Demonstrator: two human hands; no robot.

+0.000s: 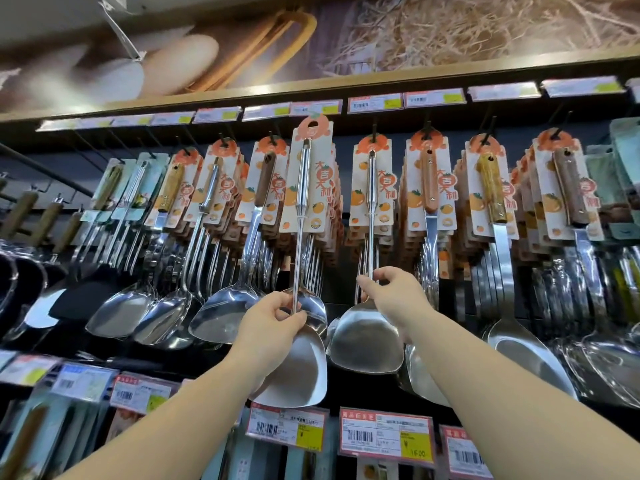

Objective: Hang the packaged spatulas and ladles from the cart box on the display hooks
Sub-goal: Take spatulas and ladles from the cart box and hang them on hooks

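Observation:
My left hand (273,327) grips the thin steel shaft of a packaged spatula (304,362), held upright in front of the display. Its orange-and-cream card (310,174) reaches up to just under the price rail, and the card's hole sits in front of a full hook. My right hand (391,292) pinches the shaft of a second steel spatula (367,341), whose card (371,181) hangs on a black display hook (374,133). The cart box is out of view.
A long row of hooks carries several carded spatulas and ladles with steel or wooden handles (490,188). Price tags (375,102) line the rail above, and more labels (386,436) line the shelf edge below. Black pans (20,282) hang at the far left.

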